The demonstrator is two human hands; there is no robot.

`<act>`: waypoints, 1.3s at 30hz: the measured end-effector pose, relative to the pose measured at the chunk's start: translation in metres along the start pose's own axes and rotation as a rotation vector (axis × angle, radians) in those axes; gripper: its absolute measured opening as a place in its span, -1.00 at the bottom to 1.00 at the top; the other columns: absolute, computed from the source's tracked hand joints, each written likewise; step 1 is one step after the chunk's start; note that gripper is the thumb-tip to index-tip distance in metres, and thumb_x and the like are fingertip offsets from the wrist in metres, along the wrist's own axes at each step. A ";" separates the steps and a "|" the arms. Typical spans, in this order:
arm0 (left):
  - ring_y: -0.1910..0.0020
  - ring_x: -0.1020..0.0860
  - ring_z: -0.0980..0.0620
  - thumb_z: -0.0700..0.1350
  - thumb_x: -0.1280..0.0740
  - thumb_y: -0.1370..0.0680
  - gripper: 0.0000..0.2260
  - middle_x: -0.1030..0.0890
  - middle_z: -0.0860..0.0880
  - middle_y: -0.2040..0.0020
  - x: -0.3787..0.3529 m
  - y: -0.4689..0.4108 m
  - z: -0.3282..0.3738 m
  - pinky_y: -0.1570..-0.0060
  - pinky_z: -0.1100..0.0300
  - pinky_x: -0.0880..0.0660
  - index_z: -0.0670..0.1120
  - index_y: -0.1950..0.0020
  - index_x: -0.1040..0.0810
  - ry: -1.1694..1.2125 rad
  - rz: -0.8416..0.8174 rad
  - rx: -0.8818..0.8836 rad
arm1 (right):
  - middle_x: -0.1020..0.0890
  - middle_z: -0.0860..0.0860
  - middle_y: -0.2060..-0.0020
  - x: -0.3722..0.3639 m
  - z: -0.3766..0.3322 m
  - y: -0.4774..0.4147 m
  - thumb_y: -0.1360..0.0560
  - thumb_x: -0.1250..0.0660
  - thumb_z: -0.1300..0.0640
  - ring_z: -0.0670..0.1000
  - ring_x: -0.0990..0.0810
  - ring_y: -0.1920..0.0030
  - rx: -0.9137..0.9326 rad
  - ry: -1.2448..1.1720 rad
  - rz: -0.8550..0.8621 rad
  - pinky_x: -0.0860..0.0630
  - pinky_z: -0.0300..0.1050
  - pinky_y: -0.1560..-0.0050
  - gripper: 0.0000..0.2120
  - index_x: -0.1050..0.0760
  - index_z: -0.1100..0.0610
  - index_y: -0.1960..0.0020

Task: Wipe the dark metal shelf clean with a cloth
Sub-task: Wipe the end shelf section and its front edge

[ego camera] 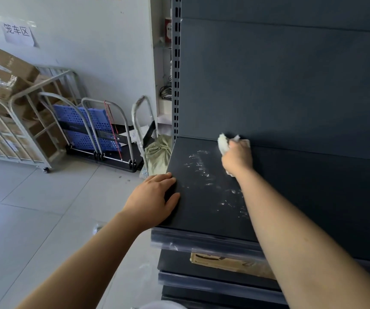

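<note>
The dark metal shelf [204, 210] juts out from a dark back panel, with white wet streaks [201, 166] running across its top. My right hand [237, 158] presses a crumpled white cloth [223, 143] on the shelf near its back edge, where the shelf meets the panel. My left hand [155, 197] rests flat on the shelf's left edge, fingers spread, holding nothing.
Lower shelves carry a flat piece of cardboard [228, 263]. Left of the shelving stand folded hand trolleys [103, 132], a green sack [158, 153] and a wire cage cart [12, 130] with cardboard boxes. A grey tiled floor [34, 208] spreads out at left.
</note>
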State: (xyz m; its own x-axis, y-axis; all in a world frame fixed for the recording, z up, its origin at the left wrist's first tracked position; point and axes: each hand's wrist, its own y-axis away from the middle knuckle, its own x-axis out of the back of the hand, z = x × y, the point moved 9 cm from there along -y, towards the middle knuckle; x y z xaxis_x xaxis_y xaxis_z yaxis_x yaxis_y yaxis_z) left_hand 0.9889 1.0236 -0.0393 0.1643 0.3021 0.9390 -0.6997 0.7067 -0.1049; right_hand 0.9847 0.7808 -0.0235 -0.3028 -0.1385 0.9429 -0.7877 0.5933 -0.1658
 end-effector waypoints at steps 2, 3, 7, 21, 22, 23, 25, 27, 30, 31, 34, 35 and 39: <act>-0.43 -0.32 0.04 0.14 -0.20 -0.56 -0.54 -0.38 0.06 -0.45 -0.001 0.000 -0.002 -0.39 0.17 -0.25 0.01 -0.43 -0.39 0.012 -0.005 -0.004 | -0.46 0.32 -0.22 -0.019 -0.031 -0.005 -0.41 -0.21 0.33 0.28 -0.41 -0.18 0.066 -0.060 -0.077 -0.41 -0.04 -0.19 -0.49 -0.37 0.14 -0.35; -0.43 -0.32 0.05 0.15 -0.20 -0.56 -0.53 -0.37 0.07 -0.46 -0.001 0.000 -0.003 -0.39 0.17 -0.25 0.01 -0.43 -0.38 0.019 -0.007 -0.005 | -0.46 0.28 -0.22 -0.025 -0.042 -0.006 -0.46 -0.18 0.29 0.26 -0.41 -0.20 0.045 -0.131 -0.118 -0.38 -0.08 -0.17 -0.58 -0.41 0.16 -0.31; -0.44 -0.30 0.06 0.16 -0.20 -0.56 -0.51 -0.35 0.07 -0.47 -0.002 0.000 -0.004 -0.41 0.18 -0.22 -0.01 -0.44 -0.36 0.036 -0.012 -0.016 | -0.59 0.15 -0.15 -0.029 -0.094 0.010 -0.57 -0.13 0.10 0.12 -0.55 -0.12 0.160 -0.419 -0.216 -0.40 -0.23 0.08 -0.71 -0.59 0.16 -0.11; -0.17 -0.53 -0.02 0.17 -0.20 -0.55 -0.53 -0.38 0.07 -0.44 0.011 0.033 -0.003 -0.22 0.10 -0.44 -0.03 -0.40 -0.40 0.104 -0.110 0.006 | -0.59 0.27 -0.05 0.011 0.063 0.067 -0.29 -0.10 0.40 0.22 -0.44 -0.13 -0.198 0.073 0.022 -0.41 -0.08 -0.11 -0.37 -0.29 0.30 -0.39; -0.15 -0.53 -0.03 0.16 -0.20 -0.55 -0.52 -0.35 0.07 -0.46 0.010 0.036 -0.003 -0.22 0.10 -0.43 -0.02 -0.41 -0.37 0.102 -0.118 0.013 | -0.55 0.30 -0.14 0.008 0.042 0.073 -0.31 -0.12 0.40 0.23 -0.43 -0.15 -0.091 0.117 0.040 -0.35 -0.03 -0.18 -0.32 -0.23 0.24 -0.44; -0.15 -0.53 -0.04 0.15 -0.20 -0.55 -0.52 -0.34 0.07 -0.47 0.010 0.039 -0.002 -0.23 0.10 -0.42 -0.02 -0.42 -0.36 0.097 -0.126 0.015 | -0.50 0.32 -0.22 0.005 0.021 0.077 -0.33 -0.14 0.38 0.24 -0.44 -0.18 -0.014 0.146 0.041 -0.30 0.00 -0.22 -0.31 -0.20 0.19 -0.46; -0.20 -0.51 -0.03 0.13 -0.20 -0.56 -0.54 -0.35 0.06 -0.46 0.011 0.043 0.001 -0.24 0.09 -0.42 -0.03 -0.41 -0.36 0.090 -0.131 0.015 | -0.41 0.32 -0.32 -0.003 -0.020 0.086 -0.38 -0.15 0.36 0.23 -0.41 -0.24 0.096 0.100 -0.010 -0.27 0.01 -0.28 -0.37 -0.23 0.16 -0.45; -0.20 -0.50 -0.03 0.10 -0.21 -0.57 -0.57 -0.40 0.03 -0.42 0.012 0.047 0.002 -0.23 0.07 -0.44 -0.06 -0.37 -0.40 0.098 -0.132 0.017 | -0.42 0.23 -0.31 -0.011 -0.052 0.094 -0.50 -0.15 0.29 0.19 -0.43 -0.25 0.093 -0.160 -0.106 -0.37 -0.06 -0.22 -0.56 -0.38 0.14 -0.37; -0.10 -0.52 -0.03 0.09 -0.21 -0.57 -0.61 -0.45 0.02 -0.36 0.013 0.052 0.002 -0.15 0.06 -0.47 -0.08 -0.31 -0.44 0.097 -0.133 0.015 | -0.56 0.12 -0.09 0.002 -0.066 0.104 -0.59 -0.13 0.09 0.16 -0.60 0.01 0.033 -0.527 -0.072 -0.49 -0.15 0.16 -0.72 -0.54 0.08 -0.19; -0.10 -0.53 -0.03 0.10 -0.21 -0.57 -0.62 -0.48 0.01 -0.33 0.014 0.054 0.002 -0.14 0.06 -0.47 -0.09 -0.29 -0.46 0.098 -0.129 0.017 | -0.58 0.11 -0.03 0.015 -0.057 0.107 -0.59 -0.13 0.09 0.15 -0.61 0.08 -0.001 -0.592 -0.010 -0.50 -0.15 0.20 -0.72 -0.56 0.12 -0.15; -0.18 -0.51 -0.06 0.10 -0.23 -0.57 -0.61 -0.53 -0.04 -0.26 0.016 0.062 -0.001 -0.16 0.06 -0.46 -0.13 -0.26 -0.49 0.135 -0.095 0.063 | -0.57 0.17 0.11 0.054 0.001 0.118 -0.59 -0.12 0.11 0.14 -0.57 0.32 -0.140 -0.506 0.157 -0.44 -0.28 0.44 -0.72 -0.55 0.23 0.00; -0.18 -0.51 -0.07 0.10 -0.23 -0.56 -0.61 -0.54 -0.05 -0.25 0.016 0.064 -0.001 -0.15 0.06 -0.45 -0.14 -0.25 -0.49 0.150 -0.082 0.076 | -0.57 0.22 0.11 0.059 0.023 0.122 -0.56 -0.14 0.15 0.16 -0.60 0.28 -0.178 -0.397 0.176 -0.46 -0.30 0.41 -0.77 -0.54 0.22 0.02; -0.18 -0.52 -0.07 0.11 -0.22 -0.56 -0.60 -0.54 -0.06 -0.25 0.015 0.070 0.000 -0.13 0.07 -0.45 -0.13 -0.26 -0.48 0.159 -0.059 0.085 | -0.46 0.29 -0.09 0.041 0.055 0.148 -0.40 -0.18 0.39 0.23 -0.42 -0.16 -0.251 -0.014 0.016 -0.56 0.06 -0.05 -0.72 -0.44 0.34 -0.10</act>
State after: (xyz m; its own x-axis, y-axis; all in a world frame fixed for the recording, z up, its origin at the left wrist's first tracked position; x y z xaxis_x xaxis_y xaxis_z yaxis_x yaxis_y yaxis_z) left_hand 0.9427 1.0774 -0.0322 0.3098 0.3640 0.8784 -0.7409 0.6714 -0.0169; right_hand 0.8263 0.8194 -0.0253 -0.3229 -0.1377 0.9363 -0.6258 0.7733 -0.1021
